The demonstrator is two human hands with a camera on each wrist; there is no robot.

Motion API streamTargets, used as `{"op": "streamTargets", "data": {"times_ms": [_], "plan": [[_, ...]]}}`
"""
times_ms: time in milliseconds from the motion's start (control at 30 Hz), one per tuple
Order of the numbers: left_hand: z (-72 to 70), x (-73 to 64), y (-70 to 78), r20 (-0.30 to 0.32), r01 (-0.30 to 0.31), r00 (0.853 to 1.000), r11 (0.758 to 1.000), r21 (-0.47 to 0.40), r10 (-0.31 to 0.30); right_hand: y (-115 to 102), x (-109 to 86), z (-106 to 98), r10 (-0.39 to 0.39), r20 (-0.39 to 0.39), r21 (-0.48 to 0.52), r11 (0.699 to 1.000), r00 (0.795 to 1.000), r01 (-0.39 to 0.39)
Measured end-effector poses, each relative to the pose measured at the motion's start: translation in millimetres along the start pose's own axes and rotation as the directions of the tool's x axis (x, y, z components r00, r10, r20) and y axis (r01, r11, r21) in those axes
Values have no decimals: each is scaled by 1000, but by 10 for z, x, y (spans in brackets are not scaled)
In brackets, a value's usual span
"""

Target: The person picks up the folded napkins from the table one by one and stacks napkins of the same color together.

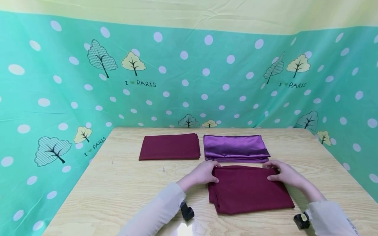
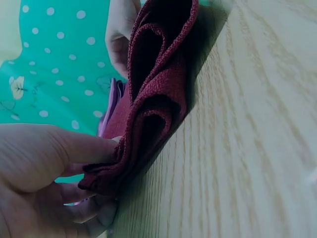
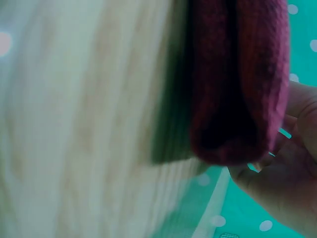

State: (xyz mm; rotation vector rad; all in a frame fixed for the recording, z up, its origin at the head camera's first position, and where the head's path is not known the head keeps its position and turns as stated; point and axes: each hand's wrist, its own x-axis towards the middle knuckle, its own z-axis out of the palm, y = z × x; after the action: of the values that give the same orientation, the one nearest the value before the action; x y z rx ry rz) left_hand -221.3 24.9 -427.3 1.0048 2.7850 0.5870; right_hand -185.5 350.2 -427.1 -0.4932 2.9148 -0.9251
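Note:
A folded maroon cloth (image 1: 251,190) lies on the table in front of me, its layered folds showing at the left end in the left wrist view. At its far left corner my left hand (image 1: 205,172) pinches the layers, thumb on top and fingers round the edge. My right hand (image 1: 283,173) grips the far right corner, its thumb lying over the upper face. In the right wrist view, the rounded fold of the maroon cloth (image 3: 262,99) hides part of the right hand (image 3: 287,168).
Beyond the hands, a second folded maroon cloth (image 1: 169,147) lies at the back left of the wooden table (image 1: 127,183). Beside it is a folded shiny purple cloth (image 1: 234,147), close behind the front cloth. A green dotted curtain (image 1: 177,75) hangs around the table.

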Motion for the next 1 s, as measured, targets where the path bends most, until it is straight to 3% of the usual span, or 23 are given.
{"op": "streamTargets", "data": {"times_ms": [367,600,833,1000], "plan": [[37,19,9,12,45,999,998,-53,-45,-9,9,-9,60,59,30,998,996,-62],[49,29,-49,5,31,1000,990,-136,-31,-55,29,-60,18,58,32,999,998,-20],[8,2,-105,25,52,999,964,-260,-47,-89,43,-102,-32,42,26,999,999,31],[-13,-39,-172,30,60,998,954,-295,-54,-141,63,-146,-61,26,44,997,998,60]]}}
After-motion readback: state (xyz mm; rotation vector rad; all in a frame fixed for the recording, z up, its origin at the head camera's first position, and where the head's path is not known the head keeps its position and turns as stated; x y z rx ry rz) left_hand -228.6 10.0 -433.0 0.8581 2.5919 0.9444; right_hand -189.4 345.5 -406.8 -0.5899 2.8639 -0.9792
